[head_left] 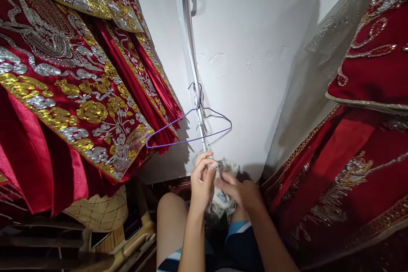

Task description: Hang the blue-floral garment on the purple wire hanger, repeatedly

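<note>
My left hand (202,178) is raised above my lap, with its thumb and fingers pinched at the top of a bunched whitish patterned cloth (222,204). The cloth hangs down between my knees; its shape is hard to make out. Against it, my right hand (234,188) has curled fingers, blurred by motion, so its grip is unclear. Just beyond the hands, a purple wire hanger (188,140) hangs with nothing on it from a narrow white strip (191,46). The strip runs down the wall and passes behind my left fingers.
Red garments with gold and silver embroidery (92,110) hang close on the left. More red beaded garments (350,165) hang on the right, near a sheer veil (331,29). A wooden chair (137,233) with a tan quilted piece (102,212) stands lower left. A white wall (251,42) faces me.
</note>
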Demonstrator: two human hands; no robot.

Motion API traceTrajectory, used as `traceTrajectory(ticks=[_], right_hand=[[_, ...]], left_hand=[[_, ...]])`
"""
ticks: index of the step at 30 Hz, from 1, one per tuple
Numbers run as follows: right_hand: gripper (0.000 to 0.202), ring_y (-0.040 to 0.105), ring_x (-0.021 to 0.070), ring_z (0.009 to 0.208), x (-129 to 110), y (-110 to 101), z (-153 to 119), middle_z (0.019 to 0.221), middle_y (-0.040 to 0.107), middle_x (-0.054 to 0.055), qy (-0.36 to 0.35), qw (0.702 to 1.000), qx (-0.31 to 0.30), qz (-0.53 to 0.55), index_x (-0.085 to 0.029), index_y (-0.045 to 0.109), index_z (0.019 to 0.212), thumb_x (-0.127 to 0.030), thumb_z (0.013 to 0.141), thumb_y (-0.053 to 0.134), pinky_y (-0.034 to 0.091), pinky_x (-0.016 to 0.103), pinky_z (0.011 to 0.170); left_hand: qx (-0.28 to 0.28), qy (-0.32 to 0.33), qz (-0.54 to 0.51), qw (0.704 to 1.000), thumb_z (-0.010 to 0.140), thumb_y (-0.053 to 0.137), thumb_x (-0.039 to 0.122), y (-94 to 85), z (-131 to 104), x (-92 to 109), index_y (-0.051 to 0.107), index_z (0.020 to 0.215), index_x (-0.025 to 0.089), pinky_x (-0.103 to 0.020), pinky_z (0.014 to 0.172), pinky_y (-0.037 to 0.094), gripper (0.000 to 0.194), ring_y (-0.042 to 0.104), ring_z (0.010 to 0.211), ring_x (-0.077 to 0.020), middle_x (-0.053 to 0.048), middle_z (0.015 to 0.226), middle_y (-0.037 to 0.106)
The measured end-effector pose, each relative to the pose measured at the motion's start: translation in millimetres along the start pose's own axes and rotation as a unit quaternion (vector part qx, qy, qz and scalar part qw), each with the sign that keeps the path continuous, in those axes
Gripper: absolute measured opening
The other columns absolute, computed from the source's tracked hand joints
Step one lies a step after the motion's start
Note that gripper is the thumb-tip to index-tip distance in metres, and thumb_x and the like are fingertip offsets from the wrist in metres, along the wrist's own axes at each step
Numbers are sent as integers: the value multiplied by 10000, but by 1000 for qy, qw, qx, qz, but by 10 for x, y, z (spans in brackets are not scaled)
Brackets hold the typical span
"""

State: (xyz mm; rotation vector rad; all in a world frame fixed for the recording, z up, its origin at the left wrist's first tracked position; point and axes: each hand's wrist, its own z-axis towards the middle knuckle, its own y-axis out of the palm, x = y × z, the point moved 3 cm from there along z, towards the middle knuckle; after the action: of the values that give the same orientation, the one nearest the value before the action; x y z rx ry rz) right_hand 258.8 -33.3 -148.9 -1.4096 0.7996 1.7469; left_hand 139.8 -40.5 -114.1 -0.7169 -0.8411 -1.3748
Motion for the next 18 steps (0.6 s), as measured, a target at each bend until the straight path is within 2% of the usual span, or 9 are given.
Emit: traceTrajectory(ticks=[3,5,7,9,12,14,15,17,18], right_hand=[[588,571,278,1153,-58,89,-17,1159,660,75,-6,991,-129,-17,-176,570,1288,-306,748,762,452,403,1012],[421,619,257,1049,-97,63,-13,1052,686,57,20,991,-130,-38,-171,623,1180,-282,784,714,495,366,919],[162,647,228,839,-159,-45,20,856,689,39,56,993,-69,-78,-167,675,926,-272,806,648,517,318,751],[89,617,200,689,-273,-217,103,717,652,25,53,990,31,-123,-176,642,738,-236,783,594,495,292,642],[195,646,214,806,-518,-482,342,803,686,36,-83,973,163,-142,-186,672,779,-152,686,505,504,291,743],[401,632,231,1024,-626,-619,561,1017,710,56,-182,947,227,-137,-190,705,957,-137,634,473,476,305,898],[469,607,231,1098,-638,-674,682,1113,696,64,-203,935,257,-134,-191,698,1041,-149,632,473,452,311,948],[469,599,227,1094,-573,-740,937,1165,678,79,-183,933,283,-125,-179,680,1096,-210,670,486,445,321,951],[413,614,225,1021,-508,-748,1058,1107,690,85,-150,943,270,-122,-163,685,1049,-256,695,492,460,323,906]], left_hand=[[-29,-20,28,999,906,607,402,-124,-14,-69,658,881,194,-358,1039,378,216,485,1264,-266,-104,1243,575],[-88,-83,21,992,923,561,460,-235,-102,-169,627,968,201,-348,977,421,271,554,1144,-247,-87,1136,623],[-164,-155,20,974,922,527,523,-360,-260,-267,609,1061,201,-338,929,447,360,583,1054,-238,-73,1055,651],[-251,-206,47,945,888,560,552,-491,-435,-322,633,1069,179,-328,906,456,421,590,1027,-249,-76,1031,671],[-344,-236,139,898,877,572,515,-703,-560,-276,683,978,155,-310,852,471,390,615,965,-263,-79,1002,706],[-341,-219,229,885,913,502,455,-856,-482,-160,694,986,171,-306,857,468,350,625,965,-268,-78,1012,721],[-324,-203,279,881,921,473,413,-931,-405,-89,694,1011,187,-305,871,463,328,628,983,-271,-78,1025,724],[-299,-177,382,857,906,445,327,-1061,-234,40,688,1032,216,-311,888,452,296,635,1009,-278,-85,1038,726],[-295,-171,435,834,894,433,293,-1120,-156,84,690,1004,221,-325,892,448,288,642,1000,-284,-94,1018,727]])
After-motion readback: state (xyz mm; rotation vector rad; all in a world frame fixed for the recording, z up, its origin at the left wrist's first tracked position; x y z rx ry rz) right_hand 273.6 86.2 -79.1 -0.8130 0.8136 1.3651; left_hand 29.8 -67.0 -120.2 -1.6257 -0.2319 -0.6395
